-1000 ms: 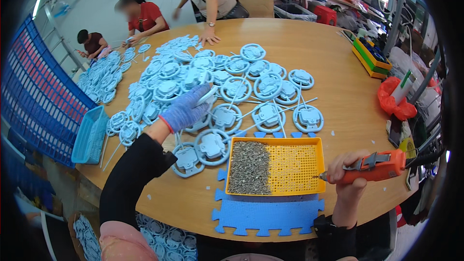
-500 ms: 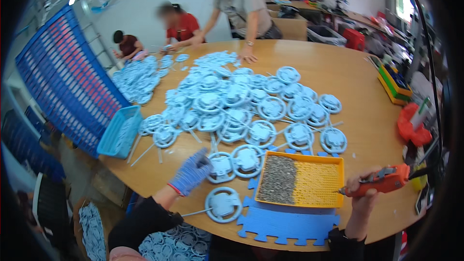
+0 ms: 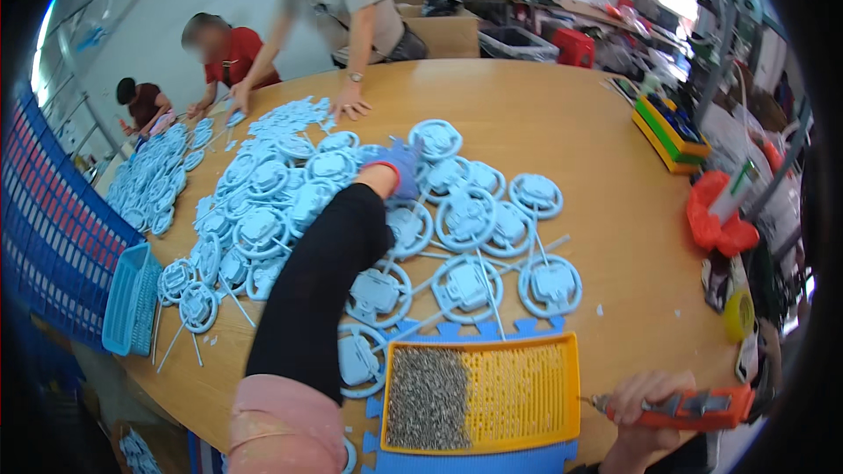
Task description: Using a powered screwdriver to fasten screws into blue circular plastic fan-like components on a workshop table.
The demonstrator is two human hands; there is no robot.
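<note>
My left hand (image 3: pixel 400 165), in a blue knitted glove with a red cuff, is stretched far out into the heap of light-blue plastic wheel-shaped parts (image 3: pixel 465 215). Its fingers are partly hidden among the parts, so their grip does not show. In my bare right hand (image 3: pixel 648 399) is an orange electric screwdriver (image 3: pixel 707 408), its bit pointing left toward a yellow tray (image 3: pixel 572 386). Small grey screws (image 3: pixel 428 399) cover the tray's left half; yellow slots show on its right half. Beneath the tray lies a blue foam mat (image 3: pixel 527 458).
A light-blue basket (image 3: pixel 132 298) stands at the left table edge beside a tall blue crate (image 3: pixel 53 202). Across the table (image 3: pixel 527 123), a person in grey leans over the far parts, with two seated people further left. A yellow bin (image 3: pixel 672 136) and red bag (image 3: pixel 716 215) are at right.
My left hand has gone from the near side of the table forward into the heap. The view has swung right. The screwdriver remains in my right hand.
</note>
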